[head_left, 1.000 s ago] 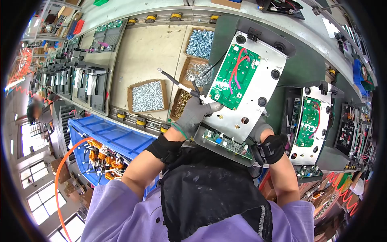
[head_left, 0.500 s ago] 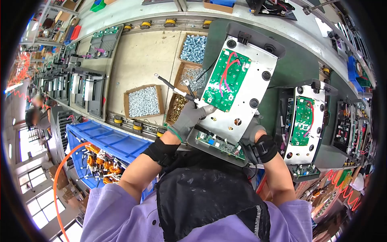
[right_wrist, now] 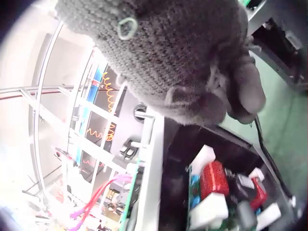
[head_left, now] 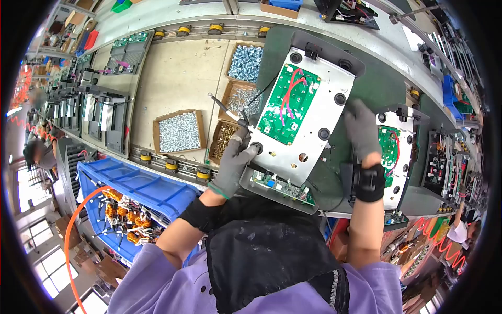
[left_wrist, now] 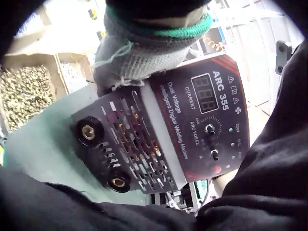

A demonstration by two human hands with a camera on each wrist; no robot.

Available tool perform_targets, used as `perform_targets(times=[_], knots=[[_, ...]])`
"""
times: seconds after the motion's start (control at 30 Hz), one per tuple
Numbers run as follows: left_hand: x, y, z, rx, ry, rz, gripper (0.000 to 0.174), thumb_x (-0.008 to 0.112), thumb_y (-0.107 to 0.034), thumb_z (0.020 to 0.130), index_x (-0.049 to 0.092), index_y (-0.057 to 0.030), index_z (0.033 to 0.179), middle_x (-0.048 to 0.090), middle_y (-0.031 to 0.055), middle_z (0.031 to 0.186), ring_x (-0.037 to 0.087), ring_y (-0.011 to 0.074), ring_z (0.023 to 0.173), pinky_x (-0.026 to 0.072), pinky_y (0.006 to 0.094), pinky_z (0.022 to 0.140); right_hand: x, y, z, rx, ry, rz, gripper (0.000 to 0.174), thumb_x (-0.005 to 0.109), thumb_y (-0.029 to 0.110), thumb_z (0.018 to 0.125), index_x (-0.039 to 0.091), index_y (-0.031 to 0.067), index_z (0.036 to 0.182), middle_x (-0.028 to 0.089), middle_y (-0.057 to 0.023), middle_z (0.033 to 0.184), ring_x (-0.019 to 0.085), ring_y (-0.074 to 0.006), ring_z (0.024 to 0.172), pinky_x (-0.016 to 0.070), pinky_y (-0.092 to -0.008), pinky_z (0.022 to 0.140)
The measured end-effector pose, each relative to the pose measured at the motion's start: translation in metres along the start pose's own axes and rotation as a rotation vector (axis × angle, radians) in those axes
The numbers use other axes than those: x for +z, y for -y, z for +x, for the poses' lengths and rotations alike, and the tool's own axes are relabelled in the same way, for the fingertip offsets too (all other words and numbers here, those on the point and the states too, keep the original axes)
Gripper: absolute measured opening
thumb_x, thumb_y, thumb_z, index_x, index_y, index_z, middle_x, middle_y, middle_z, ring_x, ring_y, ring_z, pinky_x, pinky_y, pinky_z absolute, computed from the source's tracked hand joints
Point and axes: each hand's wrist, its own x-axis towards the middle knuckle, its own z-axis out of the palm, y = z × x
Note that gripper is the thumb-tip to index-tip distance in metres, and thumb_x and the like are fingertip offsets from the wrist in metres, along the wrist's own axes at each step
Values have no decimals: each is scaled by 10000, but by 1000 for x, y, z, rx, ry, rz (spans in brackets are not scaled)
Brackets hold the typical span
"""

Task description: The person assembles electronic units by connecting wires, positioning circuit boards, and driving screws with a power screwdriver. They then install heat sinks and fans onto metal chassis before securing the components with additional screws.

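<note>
A partly built welding machine (head_left: pixel 319 123) stands tilted on the green work surface, its metal plate carrying a green circuit board (head_left: pixel 290 104) with red wires. My gloved left hand (head_left: pixel 232 165) grips its near left corner, thumb on the plate, beside a black cable (head_left: pixel 227 109) with a ring terminal. The left wrist view shows the front panel (left_wrist: pixel 202 120), marked ARC 355, under that hand (left_wrist: pixel 139 53). My gloved right hand (head_left: pixel 362 130) is off the machine's right edge, fingers loosely bent, nothing seen in them. Below it, the right wrist view shows a red component (right_wrist: pixel 214 179) inside the black housing.
Boxes of blue-tinted screws (head_left: pixel 244 63), long screws (head_left: pixel 243 99), brass parts (head_left: pixel 224 140) and silver screws (head_left: pixel 179 132) lie to the left. A second machine (head_left: pixel 392 157) stands at right. A blue crate (head_left: pixel 138 180) of copper coils is at near left.
My right hand has come out from the machine's near right side and moved outward and farther forward. My left hand keeps its corner, its thumb drawn back slightly. The head view has shifted a little.
</note>
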Motion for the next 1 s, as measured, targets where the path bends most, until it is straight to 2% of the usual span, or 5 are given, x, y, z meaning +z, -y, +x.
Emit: perform_targets(times=[0.23, 0.33, 0.5, 0.8, 1.0], knots=[[-22, 5, -27, 123, 122, 238, 617, 474, 82, 828, 362, -26, 1425, 476, 151, 1370, 461, 250, 1276, 380, 358, 1054, 37, -75, 97, -267, 236, 306, 440, 710, 78, 791, 557, 10, 1198, 654, -150, 1132, 623, -260, 1055, 484, -354, 905], [-17, -4, -31, 703, 70, 1019, 670, 589, 58, 741, 435, -83, 1378, 474, 231, 1360, 480, 379, 1261, 427, 378, 1024, 35, -75, 109, -155, 323, 386, 459, 711, 70, 800, 547, -1, 1223, 621, -120, 1205, 583, -211, 1106, 466, -343, 942], [-13, 3, -28, 560, -38, 954, 622, 649, 40, 701, 534, -99, 1297, 470, 199, 1380, 493, 370, 1249, 474, 386, 984, 74, -151, 167, -156, 263, 595, 422, 679, 108, 829, 547, 1, 1215, 613, -131, 1219, 580, -237, 1114, 468, -351, 933], [-31, 51, -2, 278, 259, 505, 319, 685, -104, 802, 602, 1, 1092, 621, 130, 1123, 596, 188, 1046, 474, 311, 891, -53, 68, 91, -75, 141, -759, 302, 517, 180, 822, 628, -17, 1022, 629, -279, 1050, 584, -440, 1047, 465, -469, 890], [-16, 85, 33, 327, 66, 1117, 486, 654, -502, 789, 682, -18, 825, 679, 172, 787, 662, 358, 781, 525, 437, 687, -56, 57, 98, 40, 186, -895, 301, 518, 168, 821, 637, 15, 1052, 622, -234, 1133, 568, -399, 1110, 447, -452, 939]])
